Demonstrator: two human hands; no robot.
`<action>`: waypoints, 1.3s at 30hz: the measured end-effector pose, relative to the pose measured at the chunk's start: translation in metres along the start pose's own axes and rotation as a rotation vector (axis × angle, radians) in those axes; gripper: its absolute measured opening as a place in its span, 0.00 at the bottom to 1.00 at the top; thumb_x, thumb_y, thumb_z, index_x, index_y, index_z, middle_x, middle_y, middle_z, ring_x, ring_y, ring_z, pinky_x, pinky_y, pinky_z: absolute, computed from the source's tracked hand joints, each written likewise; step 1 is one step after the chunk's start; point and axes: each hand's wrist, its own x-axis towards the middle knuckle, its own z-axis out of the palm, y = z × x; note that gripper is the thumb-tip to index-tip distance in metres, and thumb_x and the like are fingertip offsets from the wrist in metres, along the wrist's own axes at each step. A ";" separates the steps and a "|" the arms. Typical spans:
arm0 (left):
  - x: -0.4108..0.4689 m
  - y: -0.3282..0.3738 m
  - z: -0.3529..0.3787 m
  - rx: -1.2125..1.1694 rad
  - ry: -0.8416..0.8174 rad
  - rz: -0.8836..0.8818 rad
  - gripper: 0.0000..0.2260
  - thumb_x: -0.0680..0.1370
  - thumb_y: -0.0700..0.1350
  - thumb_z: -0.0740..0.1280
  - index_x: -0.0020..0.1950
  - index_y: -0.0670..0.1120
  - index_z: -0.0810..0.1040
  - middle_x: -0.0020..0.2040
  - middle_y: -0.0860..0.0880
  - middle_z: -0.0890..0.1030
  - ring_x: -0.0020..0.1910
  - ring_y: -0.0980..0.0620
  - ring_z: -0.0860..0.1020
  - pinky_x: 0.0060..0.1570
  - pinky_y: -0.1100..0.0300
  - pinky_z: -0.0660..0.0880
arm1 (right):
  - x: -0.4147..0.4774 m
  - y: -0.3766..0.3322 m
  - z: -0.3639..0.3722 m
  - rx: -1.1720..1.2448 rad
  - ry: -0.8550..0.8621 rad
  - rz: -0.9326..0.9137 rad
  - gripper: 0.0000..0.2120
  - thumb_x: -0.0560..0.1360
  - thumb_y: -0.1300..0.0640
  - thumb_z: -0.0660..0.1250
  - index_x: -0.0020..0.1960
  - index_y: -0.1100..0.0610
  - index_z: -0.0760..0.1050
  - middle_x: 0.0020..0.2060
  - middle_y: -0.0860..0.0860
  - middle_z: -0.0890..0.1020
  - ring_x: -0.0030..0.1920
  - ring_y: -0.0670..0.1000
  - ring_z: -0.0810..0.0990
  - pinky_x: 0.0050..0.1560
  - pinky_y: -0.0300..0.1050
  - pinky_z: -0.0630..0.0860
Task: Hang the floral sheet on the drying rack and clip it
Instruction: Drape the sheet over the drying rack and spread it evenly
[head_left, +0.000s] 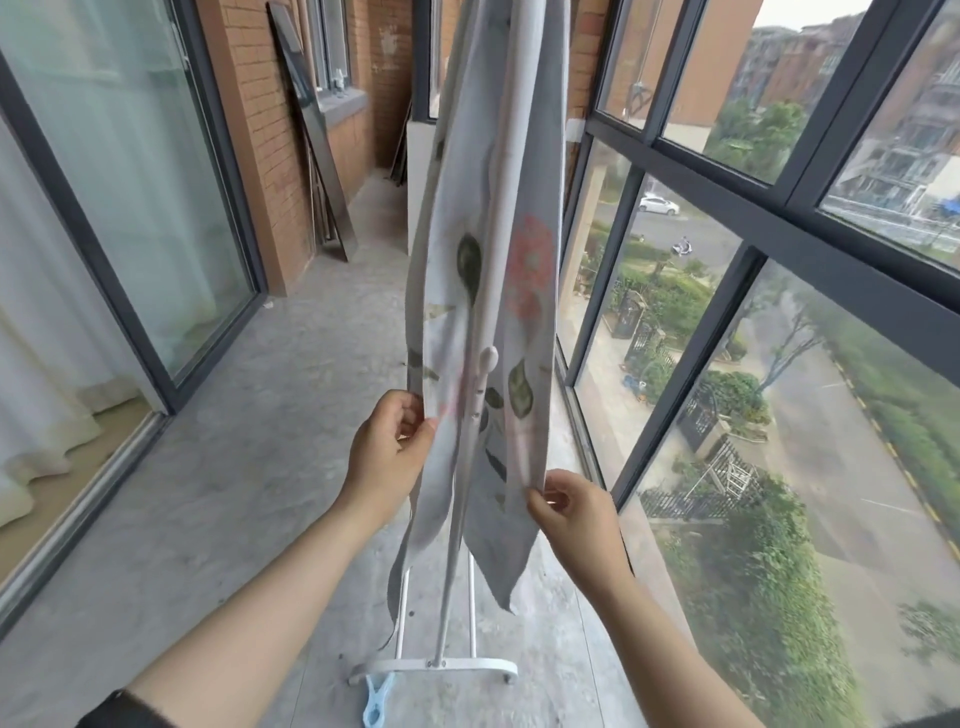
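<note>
The floral sheet (527, 270) is hanging over the drying rack (441, 666), draped in two long folds that are running from above both hands down past them towards the floor (234, 467). The left hand (387, 452) is pinching the outer edge of the left fold between thumb and curled fingers. The right hand (571, 514), a little lower and nearer the person, is pinching the outer edge of the right fold the same way. Between the two hands the rack's white upright is showing through the gap in the cloth, and its foot is standing on the floor below them.

Judging by this, the hanging step is nearly done and the person is evening out the sheet, drawing the two sides apart so it is lying flat rather than bunched. The top bar is out of sight above the hands, so how the cloth is sitting there cannot be told. No clip is showing on the sheet. A blue clip (377, 699) is lying on the floor, below the left forearm and just beside the rack's foot.

The next move is likely calling for one hand to let go, reach down for the clip and squeeze it over cloth and bar together, while the other hand steadies the sheet. The fabric looks thin and light, so it could slide to one side if released unevenly.
</note>
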 end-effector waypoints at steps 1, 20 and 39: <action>0.000 -0.012 0.005 0.034 -0.023 0.013 0.03 0.76 0.39 0.67 0.45 0.45 0.75 0.39 0.50 0.77 0.37 0.56 0.74 0.39 0.67 0.70 | 0.003 0.007 0.007 0.007 0.003 -0.008 0.11 0.72 0.55 0.65 0.35 0.60 0.74 0.31 0.55 0.79 0.34 0.48 0.80 0.37 0.52 0.76; -0.079 -0.390 0.116 0.074 0.014 0.062 0.08 0.73 0.43 0.73 0.50 0.51 0.78 0.50 0.56 0.80 0.48 0.62 0.79 0.43 0.75 0.72 | 0.011 0.263 0.197 0.052 0.238 -0.340 0.16 0.76 0.56 0.67 0.32 0.62 0.73 0.26 0.56 0.72 0.28 0.50 0.67 0.30 0.46 0.62; -0.092 -0.386 0.135 0.132 0.150 0.061 0.19 0.74 0.48 0.71 0.63 0.46 0.74 0.57 0.52 0.77 0.54 0.53 0.77 0.56 0.57 0.74 | -0.023 0.313 0.218 -0.038 0.279 -0.424 0.15 0.76 0.56 0.67 0.33 0.61 0.75 0.27 0.53 0.77 0.31 0.54 0.76 0.31 0.53 0.74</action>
